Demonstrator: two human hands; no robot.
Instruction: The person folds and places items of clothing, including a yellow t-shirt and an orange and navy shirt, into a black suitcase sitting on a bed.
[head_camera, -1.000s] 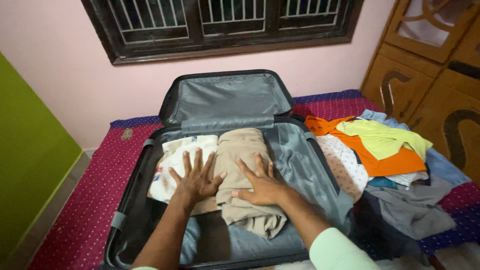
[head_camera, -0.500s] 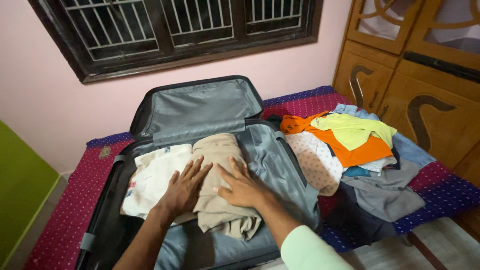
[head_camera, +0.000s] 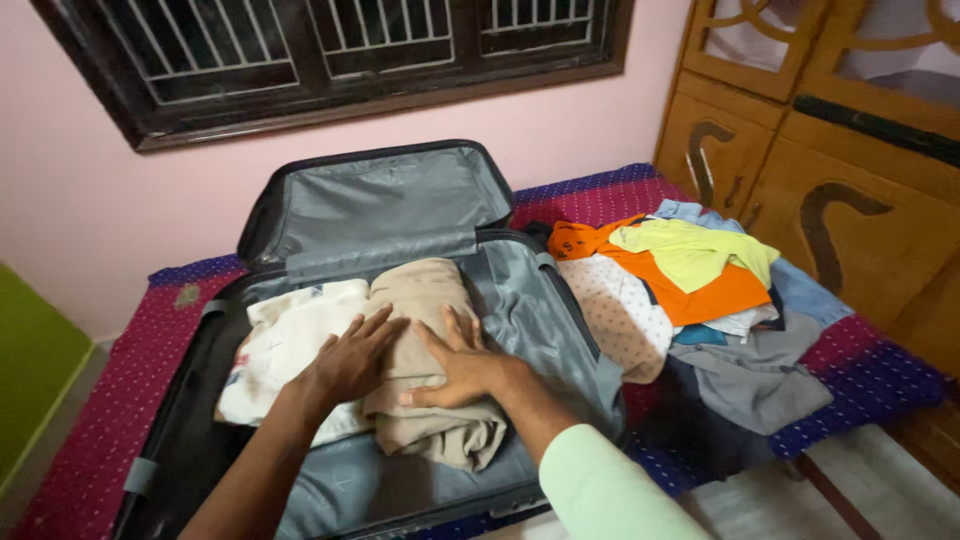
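Observation:
An open black suitcase (head_camera: 390, 200) with grey lining lies on a bed. Inside it a folded beige garment (head_camera: 430, 300) lies beside a folded cream garment (head_camera: 290, 335). My left hand (head_camera: 345, 362) rests flat across the seam between the two, fingers spread. My right hand (head_camera: 460, 365) presses flat on the beige garment, fingers apart. Neither hand grips anything.
A heap of loose clothes (head_camera: 690, 290), with a yellow and an orange shirt on top, lies right of the suitcase on the maroon dotted bedspread (head_camera: 110, 400). A wooden wardrobe (head_camera: 830, 160) stands at the right; a barred window (head_camera: 330, 50) in the pink wall is behind.
The view has swung right and down, shifting the suitcase left in frame. Both hands stay flat on the folded garments, drawn slightly closer together.

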